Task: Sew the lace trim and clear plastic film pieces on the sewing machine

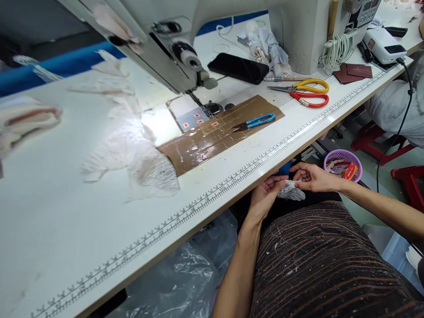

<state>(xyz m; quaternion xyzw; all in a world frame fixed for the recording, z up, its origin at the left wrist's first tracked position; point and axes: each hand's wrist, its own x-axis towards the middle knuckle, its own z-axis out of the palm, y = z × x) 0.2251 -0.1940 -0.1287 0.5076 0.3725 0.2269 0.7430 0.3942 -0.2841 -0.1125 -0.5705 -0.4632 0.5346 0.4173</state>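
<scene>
Over my lap, just below the table edge, a small piece of white lacy fabric [290, 191] is stretched between my two hands. My left hand [265, 194] pinches its left end between thumb and fingers. On the other side my right hand [311, 177] grips the upper right part with thumb and forefinger. Above the hands, on the table, blue thread snips [254, 122] lie on a strip of brown tape [212, 141] in front of the sewing machine [188, 57]. White fabric pieces [129, 145] lie left of the needle.
Scissors with yellow and red handles [306, 92], a black phone [238, 67] and dark red cards [353, 73] lie on the table. A printed ruler [221, 190] runs along its front edge. A purple basket [342, 154] stands below, near red stools [374, 141] and a hanging black cable [394, 137].
</scene>
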